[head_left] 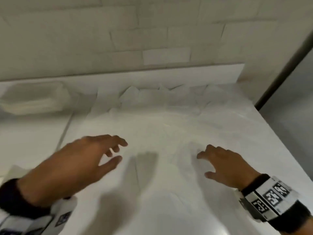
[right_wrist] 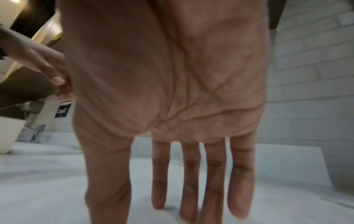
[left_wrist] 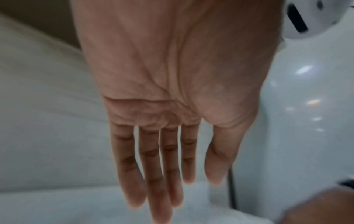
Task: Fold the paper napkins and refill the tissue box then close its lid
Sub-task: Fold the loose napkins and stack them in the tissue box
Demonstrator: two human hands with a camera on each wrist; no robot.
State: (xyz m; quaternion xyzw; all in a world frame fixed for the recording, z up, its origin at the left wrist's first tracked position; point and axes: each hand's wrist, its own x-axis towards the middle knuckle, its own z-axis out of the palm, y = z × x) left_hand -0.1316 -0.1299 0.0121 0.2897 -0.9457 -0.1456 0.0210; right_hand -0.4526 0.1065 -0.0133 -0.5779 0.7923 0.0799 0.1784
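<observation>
Nearest the camera, over the front of the white tabletop [head_left: 169, 209], the person's two hands hover with nothing in them: the left hand [head_left: 81, 160] is spread, its fingers [left_wrist: 149, 174] straight and slightly apart in the left wrist view, and the right hand [head_left: 225, 168] is likewise spread, palm down, with its fingers [right_wrist: 189, 174] straight in the right wrist view and only lightly bent in the head view. Whether either hand touches the surface cannot be told through the blur. Between and just beyond the hands a large, pale sheet of paper napkin [head_left: 169, 133] seems to lie flat and unfolded on the tabletop, though its edges are hard to make out against the white. Farther back, along the foot of the brick wall [head_left: 118, 39], a loose heap of crumpled napkins [head_left: 152, 95] waits. At the far left, well apart from the hands, stands a shallow white container [head_left: 33, 99] that is probably the tissue box; whether it is open, or holds anything, cannot be seen. Judged from this, the task looks close to its beginning: no neatly folded stack is visible, so the folding, the refilling and the closing of the lid all appear to remain.
</observation>
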